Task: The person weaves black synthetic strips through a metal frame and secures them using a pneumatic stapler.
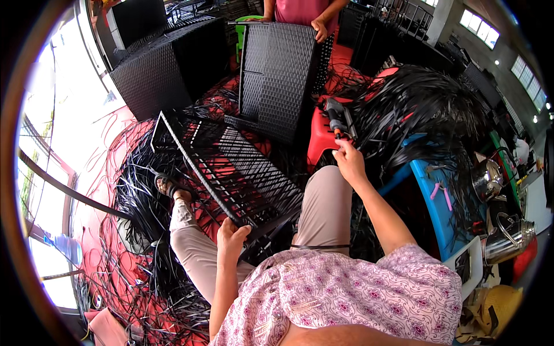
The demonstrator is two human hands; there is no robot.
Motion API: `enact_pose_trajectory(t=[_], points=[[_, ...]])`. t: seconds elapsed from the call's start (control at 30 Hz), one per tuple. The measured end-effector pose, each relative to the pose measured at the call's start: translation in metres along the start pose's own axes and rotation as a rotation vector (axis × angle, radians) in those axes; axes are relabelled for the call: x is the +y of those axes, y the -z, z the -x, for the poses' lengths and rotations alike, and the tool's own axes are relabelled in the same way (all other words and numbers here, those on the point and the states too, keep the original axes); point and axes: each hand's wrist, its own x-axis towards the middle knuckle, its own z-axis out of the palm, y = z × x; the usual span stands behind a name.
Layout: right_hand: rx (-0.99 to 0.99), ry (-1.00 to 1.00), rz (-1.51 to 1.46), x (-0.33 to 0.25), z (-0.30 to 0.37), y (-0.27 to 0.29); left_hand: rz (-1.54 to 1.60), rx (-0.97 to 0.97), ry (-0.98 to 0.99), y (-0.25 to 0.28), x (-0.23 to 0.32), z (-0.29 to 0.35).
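Observation:
My left hand (232, 233) is closed around the near edge of a black woven frame (222, 158), with the thumb lying on top. Black strips cross the tilted frame in an open lattice, and it leans in front of my legs. My right hand (348, 155) has curled fingers at the near end of a dark power tool (334, 112) with an orange ring. What those fingers grip, if anything, I cannot make out. The tool lies on a red plastic stool (319, 138), beyond my raised knee.
Opposite, a person's hands (319, 30) steady a black wicker panel (277, 72). Woven furniture (153, 75) stands at the far left. Black strips (427, 104) are heaped at right, others strewn over the red floor (104, 230). A blue plastic chair (433, 202) is at my right.

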Motion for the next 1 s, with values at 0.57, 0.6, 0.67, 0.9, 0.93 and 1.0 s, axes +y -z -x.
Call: enact_pose_trajectory(t=[0.57,0.6,0.67,0.9,0.93,1.0], points=[[-0.163,0.04,0.522,-0.087,-0.453,-0.12,0.146,0.014,0.112,-0.006,0.004,-0.005],[-0.129,0.034,0.541,-0.079,-0.473,-0.129,0.18,0.008,0.128,-0.006,0.005,-0.004],[-0.105,-0.001,0.576,-0.063,-0.509,-0.146,0.237,0.01,0.157,-0.007,0.008,-0.003],[-0.04,0.054,0.735,-0.019,-0.564,-0.164,0.251,0.012,0.228,-0.018,0.01,-0.018],[-0.152,-0.013,0.684,-0.043,-0.551,-0.156,0.244,0.029,0.246,-0.022,0.012,-0.019],[-0.152,0.016,0.736,-0.031,-0.557,-0.151,0.227,0.019,0.258,-0.021,0.013,-0.025]])
